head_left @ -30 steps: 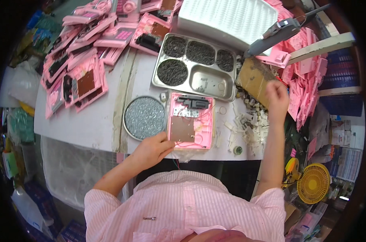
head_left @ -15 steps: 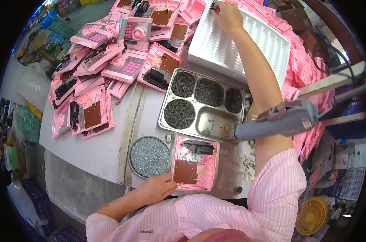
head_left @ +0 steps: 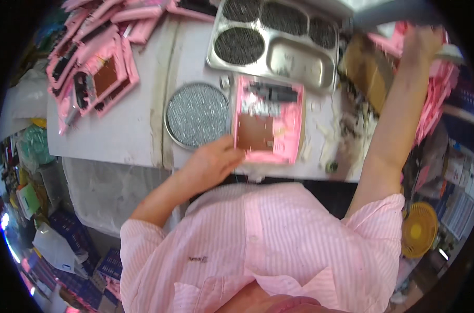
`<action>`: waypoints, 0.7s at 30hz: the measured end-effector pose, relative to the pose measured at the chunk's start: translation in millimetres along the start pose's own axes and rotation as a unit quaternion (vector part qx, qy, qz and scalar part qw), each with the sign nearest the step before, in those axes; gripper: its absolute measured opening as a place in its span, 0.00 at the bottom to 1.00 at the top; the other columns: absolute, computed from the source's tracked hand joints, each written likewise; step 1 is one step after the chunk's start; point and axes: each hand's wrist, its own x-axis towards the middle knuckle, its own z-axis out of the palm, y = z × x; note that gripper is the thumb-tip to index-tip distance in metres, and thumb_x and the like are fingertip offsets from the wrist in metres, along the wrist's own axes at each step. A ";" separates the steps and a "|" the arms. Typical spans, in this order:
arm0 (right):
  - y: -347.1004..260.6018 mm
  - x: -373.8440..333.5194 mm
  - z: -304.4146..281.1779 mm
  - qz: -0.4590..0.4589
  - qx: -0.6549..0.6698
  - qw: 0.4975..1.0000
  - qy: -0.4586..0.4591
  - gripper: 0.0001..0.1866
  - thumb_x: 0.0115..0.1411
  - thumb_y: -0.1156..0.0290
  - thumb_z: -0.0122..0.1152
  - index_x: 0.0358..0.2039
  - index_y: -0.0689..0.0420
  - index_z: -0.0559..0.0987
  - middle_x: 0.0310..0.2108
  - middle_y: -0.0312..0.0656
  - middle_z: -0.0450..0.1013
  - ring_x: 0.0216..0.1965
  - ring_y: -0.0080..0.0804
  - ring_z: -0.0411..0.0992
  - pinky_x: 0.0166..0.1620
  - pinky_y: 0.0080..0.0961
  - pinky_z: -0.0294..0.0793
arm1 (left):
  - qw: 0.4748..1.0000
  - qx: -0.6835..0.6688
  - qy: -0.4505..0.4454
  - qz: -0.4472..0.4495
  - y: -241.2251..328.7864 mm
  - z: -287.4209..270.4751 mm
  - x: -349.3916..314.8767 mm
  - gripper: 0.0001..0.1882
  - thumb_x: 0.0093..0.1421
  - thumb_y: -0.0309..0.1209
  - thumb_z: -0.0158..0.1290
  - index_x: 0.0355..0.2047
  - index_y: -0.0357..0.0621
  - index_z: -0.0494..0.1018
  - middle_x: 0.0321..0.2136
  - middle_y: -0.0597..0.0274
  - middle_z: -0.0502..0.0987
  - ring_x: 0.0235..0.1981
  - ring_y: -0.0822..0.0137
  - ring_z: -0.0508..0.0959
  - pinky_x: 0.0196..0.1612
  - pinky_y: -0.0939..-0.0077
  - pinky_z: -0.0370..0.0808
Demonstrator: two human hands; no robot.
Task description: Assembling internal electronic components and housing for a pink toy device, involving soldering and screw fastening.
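A pink plastic casing [head_left: 285, 146] lies on the table in front of me, its inside facing up. It holds a brown circuit board [head_left: 255, 132] and a black, long component [head_left: 272, 92]. My left hand [head_left: 216, 159] grips the casing's near left corner with bent fingers. At the upper right, my right hand [head_left: 424, 43] reaches among pink plastic parts [head_left: 436, 99]. Motion smears its fingers, and whether they hold anything does not show. A round metal dish [head_left: 197, 115] full of small silvery pieces stands left of the casing.
Behind the casing sits a compartmented steel tray [head_left: 264, 31], several compartments filled with dark small pieces. Pink assembled casings [head_left: 98, 78] are piled at the left. A grey tool [head_left: 393, 15] hangs at the upper right. Pale scraps [head_left: 346, 135] litter the table right of the casing.
The view has tilted down toward me. My right hand has left the white ribbed tray and swung right to the pink parts. My left hand stays at the casing's corner.
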 end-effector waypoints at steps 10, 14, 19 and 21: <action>-158.7 -289.6 -83.4 0.098 0.023 0.934 -0.344 0.09 0.51 0.73 0.73 0.32 0.55 0.82 0.34 0.38 0.78 0.36 0.36 0.71 0.43 0.32 0.71 | 0.998 0.001 -0.014 0.059 1.4 16.3 4.8 0.05 0.56 0.23 0.60 0.33 0.39 0.76 0.30 0.54 0.70 0.30 0.51 0.76 0.32 0.60 0.73; -163.5 -283.0 -77.3 -0.012 -0.032 0.943 -0.331 0.11 0.47 0.72 0.75 0.30 0.55 0.81 0.31 0.36 0.78 0.36 0.39 0.71 0.42 0.34 0.71 | 0.997 0.005 -0.018 0.069 1.5 15.1 4.3 0.06 0.55 0.22 0.60 0.34 0.38 0.76 0.29 0.54 0.70 0.30 0.52 0.75 0.32 0.61 0.73; -154.3 -297.9 -79.4 0.001 0.058 0.946 -0.318 0.12 0.43 0.71 0.78 0.28 0.54 0.82 0.31 0.34 0.79 0.36 0.37 0.70 0.39 0.30 0.72 | 0.998 -0.004 -0.044 0.053 2.5 9.1 0.3 0.07 0.55 0.21 0.61 0.35 0.38 0.77 0.30 0.54 0.72 0.30 0.52 0.76 0.32 0.61 0.73; -149.6 -309.2 -78.2 -0.019 0.061 0.956 -0.288 0.12 0.41 0.70 0.79 0.26 0.54 0.83 0.33 0.33 0.80 0.36 0.36 0.69 0.36 0.28 0.72 | 0.998 -0.011 -0.050 0.048 4.0 6.9 0.9 0.08 0.55 0.21 0.61 0.36 0.38 0.77 0.30 0.54 0.72 0.31 0.52 0.76 0.32 0.61 0.73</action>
